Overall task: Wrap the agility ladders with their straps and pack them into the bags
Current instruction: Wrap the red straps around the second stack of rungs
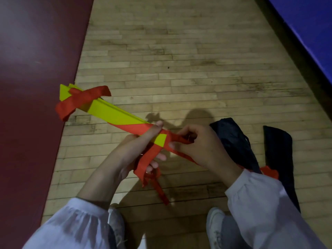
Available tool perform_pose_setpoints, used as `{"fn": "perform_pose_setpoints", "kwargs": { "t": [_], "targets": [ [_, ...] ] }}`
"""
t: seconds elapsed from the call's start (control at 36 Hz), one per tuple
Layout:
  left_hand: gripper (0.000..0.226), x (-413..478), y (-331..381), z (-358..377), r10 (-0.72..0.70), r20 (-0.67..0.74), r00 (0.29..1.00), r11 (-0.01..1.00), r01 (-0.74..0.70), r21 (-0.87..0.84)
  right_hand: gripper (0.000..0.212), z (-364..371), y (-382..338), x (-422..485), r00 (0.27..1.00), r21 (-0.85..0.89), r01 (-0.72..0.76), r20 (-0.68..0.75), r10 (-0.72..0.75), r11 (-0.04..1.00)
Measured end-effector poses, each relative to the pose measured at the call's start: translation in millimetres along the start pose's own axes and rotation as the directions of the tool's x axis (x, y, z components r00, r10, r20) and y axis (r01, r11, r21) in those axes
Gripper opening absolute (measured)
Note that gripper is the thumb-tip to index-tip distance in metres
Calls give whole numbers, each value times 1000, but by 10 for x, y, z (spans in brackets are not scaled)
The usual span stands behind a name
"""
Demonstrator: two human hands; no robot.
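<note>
Yellow ladder bundle hangs in the air over the wooden floor, slanting from 10 o'clock down to the centre. A red strap is knotted round its far end and winds again round the near end. The left grip curls round that near end from 7 o'clock, one finger laid straight over the wrap. Touching the bundle's tip at 3 o'clock of it, the right grip pinches the strap between thumb and curled fingers. Loose strap tails dangle below the left grip. Two black bags lie on the floor at 4 o'clock, behind the right grip.
</note>
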State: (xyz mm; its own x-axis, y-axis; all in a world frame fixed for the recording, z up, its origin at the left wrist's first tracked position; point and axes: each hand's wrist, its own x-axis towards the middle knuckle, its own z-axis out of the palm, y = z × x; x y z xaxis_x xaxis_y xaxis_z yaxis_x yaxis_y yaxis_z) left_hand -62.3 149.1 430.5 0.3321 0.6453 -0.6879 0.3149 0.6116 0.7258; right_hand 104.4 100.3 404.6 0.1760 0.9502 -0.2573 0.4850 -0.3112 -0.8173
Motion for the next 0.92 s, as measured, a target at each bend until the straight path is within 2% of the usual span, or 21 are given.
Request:
{"fn": "perform_pose_setpoints", "kwargs": {
  "t": [0.22, 0.36, 0.44, 0.53, 0.58, 0.64, 0.75, 0.92],
  "targets": [
    [48, 13, -13, -5, 25, -7, 1000, 1000, -25, -19, 25, -34, -27, -15, 997, 4, 46, 60, -46, 999],
    [43, -21, 19, 20, 106, -42, 993, 994, -105, 28, 27, -111, -64, -25, 976, 87, 85, 193, -100, 993],
    [43, -39, 26, 30, 119, -29, 992, 992, -118, 35, 46, -164, -68, -31, 947, 156, -16, 319, -35, 988],
    [40, -48, 19, 32, 119, -16, 993, 992, -118, 51, 66, -191, -61, -42, 883, 145, -152, 465, 69, 978],
    [39, -55, 26, 30, 115, -11, 993, 992, -114, 55, 76, -182, -70, -42, 850, 143, -182, 521, 82, 973],
    [39, -60, 37, 33, 108, 4, 994, 993, -108, 43, 77, -175, -77, -44, 853, 154, -191, 514, 86, 970],
    [44, -57, 44, 37, 80, 38, 996, 996, -78, -38, 61, -171, -100, -44, 888, 184, -183, 452, 82, 966],
    [50, -71, 48, -12, 15, 105, 994, 994, -3, -112, 68, -127, -58, -12, 936, 184, -149, 342, 79, 972]
  ]
}}
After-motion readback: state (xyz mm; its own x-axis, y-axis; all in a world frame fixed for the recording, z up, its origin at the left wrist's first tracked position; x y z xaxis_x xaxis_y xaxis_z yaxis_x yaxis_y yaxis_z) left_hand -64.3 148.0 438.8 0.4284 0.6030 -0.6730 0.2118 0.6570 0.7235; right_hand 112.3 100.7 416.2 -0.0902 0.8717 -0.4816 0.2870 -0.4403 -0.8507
